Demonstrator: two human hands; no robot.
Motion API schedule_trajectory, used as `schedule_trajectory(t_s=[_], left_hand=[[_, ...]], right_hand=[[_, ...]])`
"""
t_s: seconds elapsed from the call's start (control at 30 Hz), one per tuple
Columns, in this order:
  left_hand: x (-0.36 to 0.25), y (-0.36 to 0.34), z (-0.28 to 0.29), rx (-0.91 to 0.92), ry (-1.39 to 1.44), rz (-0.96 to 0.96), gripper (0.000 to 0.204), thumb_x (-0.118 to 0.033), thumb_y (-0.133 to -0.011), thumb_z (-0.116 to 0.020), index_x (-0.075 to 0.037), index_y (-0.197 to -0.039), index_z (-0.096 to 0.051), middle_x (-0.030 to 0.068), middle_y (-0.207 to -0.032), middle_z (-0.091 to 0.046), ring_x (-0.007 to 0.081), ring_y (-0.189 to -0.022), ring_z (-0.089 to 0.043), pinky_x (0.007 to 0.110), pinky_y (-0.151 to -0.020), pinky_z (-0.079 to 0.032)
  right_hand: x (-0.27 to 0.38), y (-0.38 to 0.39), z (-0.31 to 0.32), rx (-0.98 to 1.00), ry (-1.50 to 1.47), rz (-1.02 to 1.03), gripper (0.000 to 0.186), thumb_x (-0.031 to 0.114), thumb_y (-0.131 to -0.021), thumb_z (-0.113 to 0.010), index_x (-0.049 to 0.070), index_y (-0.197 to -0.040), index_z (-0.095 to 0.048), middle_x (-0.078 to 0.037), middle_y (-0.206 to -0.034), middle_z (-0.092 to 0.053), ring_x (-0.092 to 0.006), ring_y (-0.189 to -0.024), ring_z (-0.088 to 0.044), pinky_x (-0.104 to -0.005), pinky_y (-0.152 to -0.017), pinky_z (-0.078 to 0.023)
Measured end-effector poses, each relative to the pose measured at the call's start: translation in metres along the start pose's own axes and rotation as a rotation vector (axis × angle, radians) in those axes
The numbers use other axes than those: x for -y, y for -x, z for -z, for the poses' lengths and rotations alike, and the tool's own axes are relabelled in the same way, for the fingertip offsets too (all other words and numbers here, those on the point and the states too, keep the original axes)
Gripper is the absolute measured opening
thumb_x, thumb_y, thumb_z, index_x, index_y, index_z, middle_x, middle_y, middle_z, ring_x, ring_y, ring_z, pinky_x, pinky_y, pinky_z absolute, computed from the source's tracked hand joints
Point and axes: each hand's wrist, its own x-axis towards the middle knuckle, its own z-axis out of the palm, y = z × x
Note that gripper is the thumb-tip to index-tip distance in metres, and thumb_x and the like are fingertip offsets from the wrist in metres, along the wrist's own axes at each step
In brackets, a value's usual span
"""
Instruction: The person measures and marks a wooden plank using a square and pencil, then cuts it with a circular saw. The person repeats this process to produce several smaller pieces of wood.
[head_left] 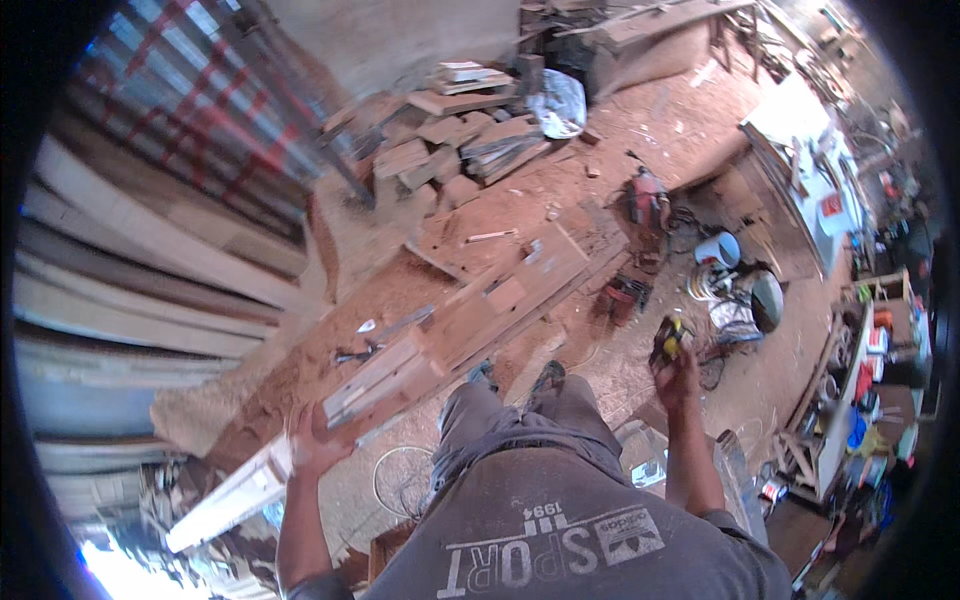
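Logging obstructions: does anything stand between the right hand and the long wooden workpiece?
A red power tool lies between the right hand, holding a yellow-and-black tool, and the far end of the wooden workpiece. Toward its middle, nothing visible does.

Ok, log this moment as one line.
left hand: spread on wooden planks | right hand: gripping yellow-and-black object | beyond: red tool, stacked wood blocks

A woodworking shop: long boards (150,236), piled timber offcuts (400,160), sawdust (640,125) (reddish, widespread).
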Motion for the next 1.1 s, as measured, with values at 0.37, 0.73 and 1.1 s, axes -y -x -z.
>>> schedule_trajectory(t_s=[0.37, 0.73, 1.1], left_hand=[[-0.078, -0.015, 0.002, -0.053, 0.146, -0.099, 0.123, -0.034, -0.046, -0.106, -0.007, -0.153, -0.051, 0.0225, -0.149, -0.051, 0.0436, -0.14, -0.047, 0.056, -0.121, -0.038], [-0.226, -0.073, -0.01, -0.081, 0.101, -0.114, 0.125, -0.042, -0.052, -0.104, -0.01, -0.16, -0.048, 0.0248, -0.159, -0.049, 0.0455, -0.149, -0.041, 0.057, -0.128, -0.028], [-0.355, -0.131, -0.03, -0.057, 0.245, -0.244, 0.122, -0.052, -0.054, -0.103, -0.001, -0.153, -0.053, 0.0268, -0.149, -0.057, 0.0438, -0.141, -0.051, 0.053, -0.121, -0.039]], right_hand=[[-0.096, 0.072, 0.069, -0.217, -0.162, -0.414, 0.051, 0.046, -0.092, -0.074, 0.009, -0.127, -0.068, -0.01, -0.115, -0.072, -0.0264, -0.099, -0.068, -0.0402, -0.091, -0.058], [-0.033, 0.083, 0.102, -0.718, 0.498, 0.318, 0.06, 0.026, -0.09, -0.088, 0.003, -0.139, -0.063, -0.009, -0.12, -0.071, -0.0203, -0.109, -0.067, -0.037, -0.093, -0.058], [0.094, 0.183, 0.469, -1.644, 1.017, 0.723, 0.064, 0.032, -0.085, -0.089, -0.011, -0.127, -0.067, -0.021, -0.118, -0.075, -0.0348, -0.105, -0.071, -0.0449, -0.098, -0.056]])
